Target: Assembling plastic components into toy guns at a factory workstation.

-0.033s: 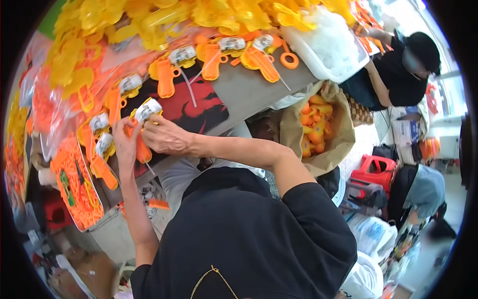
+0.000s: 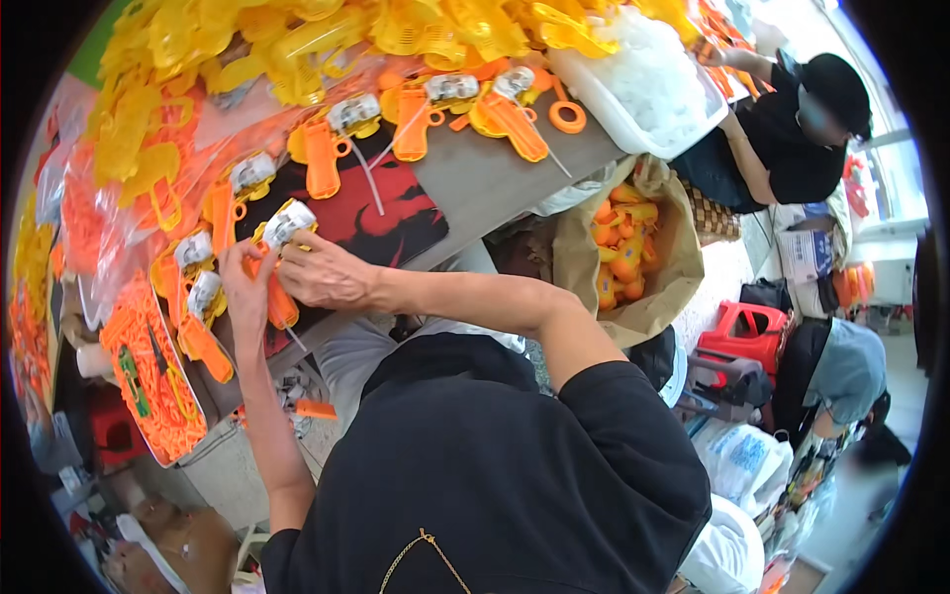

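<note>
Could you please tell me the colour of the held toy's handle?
The handle is orange; the head view shows it best.

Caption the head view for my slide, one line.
Left hand and right hand at an orange pistol-shaped piece, with a tray of small orange parts to the left.

Both hands [image 2: 323,274] on an orange pistol-shaped piece [image 2: 283,310]

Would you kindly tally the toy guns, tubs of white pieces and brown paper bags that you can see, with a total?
Toy guns: 7, including the one held between left hand and right hand
Tub of white pieces: 1
Paper bag: 1
Total: 9
</note>
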Demonstrator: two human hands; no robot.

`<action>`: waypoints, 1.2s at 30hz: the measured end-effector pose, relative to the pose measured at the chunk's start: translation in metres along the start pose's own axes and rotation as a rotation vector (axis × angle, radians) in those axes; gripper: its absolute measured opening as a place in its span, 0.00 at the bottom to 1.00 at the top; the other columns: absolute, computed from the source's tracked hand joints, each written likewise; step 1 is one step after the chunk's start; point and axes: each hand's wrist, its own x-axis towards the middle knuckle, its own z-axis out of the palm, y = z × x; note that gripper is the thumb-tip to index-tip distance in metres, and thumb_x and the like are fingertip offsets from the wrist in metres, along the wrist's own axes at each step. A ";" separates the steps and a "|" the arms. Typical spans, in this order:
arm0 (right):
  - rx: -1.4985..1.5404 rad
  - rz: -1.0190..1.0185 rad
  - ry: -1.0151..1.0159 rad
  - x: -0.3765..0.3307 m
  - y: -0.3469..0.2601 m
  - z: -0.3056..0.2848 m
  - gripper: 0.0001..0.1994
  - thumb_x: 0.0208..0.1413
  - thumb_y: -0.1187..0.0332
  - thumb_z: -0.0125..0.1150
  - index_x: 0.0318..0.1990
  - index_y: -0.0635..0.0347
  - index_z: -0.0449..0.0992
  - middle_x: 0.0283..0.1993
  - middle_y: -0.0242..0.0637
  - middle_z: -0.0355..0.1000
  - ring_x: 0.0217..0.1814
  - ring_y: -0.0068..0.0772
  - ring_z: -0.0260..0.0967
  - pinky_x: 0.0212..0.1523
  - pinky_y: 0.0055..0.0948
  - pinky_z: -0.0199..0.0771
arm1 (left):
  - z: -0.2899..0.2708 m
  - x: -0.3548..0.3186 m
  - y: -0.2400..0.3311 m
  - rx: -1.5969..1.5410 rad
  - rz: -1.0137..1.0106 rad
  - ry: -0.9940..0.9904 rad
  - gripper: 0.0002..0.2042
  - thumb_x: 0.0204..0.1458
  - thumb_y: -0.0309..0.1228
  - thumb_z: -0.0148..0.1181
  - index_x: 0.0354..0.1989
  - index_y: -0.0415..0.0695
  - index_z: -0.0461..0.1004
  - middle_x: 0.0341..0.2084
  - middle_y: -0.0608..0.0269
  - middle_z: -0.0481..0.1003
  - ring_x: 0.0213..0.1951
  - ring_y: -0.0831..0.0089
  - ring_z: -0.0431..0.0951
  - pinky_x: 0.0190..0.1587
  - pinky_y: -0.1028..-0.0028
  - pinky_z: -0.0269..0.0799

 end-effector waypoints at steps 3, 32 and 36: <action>-0.067 0.195 0.002 -0.007 -0.020 0.000 0.08 0.42 0.67 0.60 0.26 0.62 0.79 0.35 0.39 0.71 0.45 0.39 0.69 0.52 0.39 0.66 | 0.005 0.009 0.007 0.006 -0.002 -0.054 0.11 0.53 0.24 0.68 0.39 0.37 0.70 0.36 0.59 0.69 0.42 0.63 0.71 0.51 0.66 0.67; 0.310 0.520 -0.183 0.011 0.040 -0.023 0.16 0.54 0.69 0.66 0.51 0.55 0.79 0.54 0.38 0.72 0.58 0.44 0.68 0.66 0.46 0.57 | 0.045 -0.022 0.054 0.518 0.150 0.309 0.09 0.49 0.29 0.68 0.37 0.43 0.78 0.55 0.60 0.72 0.62 0.59 0.67 0.66 0.52 0.58; 0.323 0.663 -0.180 0.020 0.033 -0.011 0.13 0.54 0.68 0.68 0.47 0.59 0.78 0.52 0.39 0.73 0.56 0.44 0.69 0.62 0.44 0.61 | 0.041 -0.029 0.057 0.516 0.116 0.298 0.09 0.52 0.29 0.66 0.41 0.44 0.79 0.56 0.62 0.72 0.63 0.60 0.68 0.67 0.52 0.58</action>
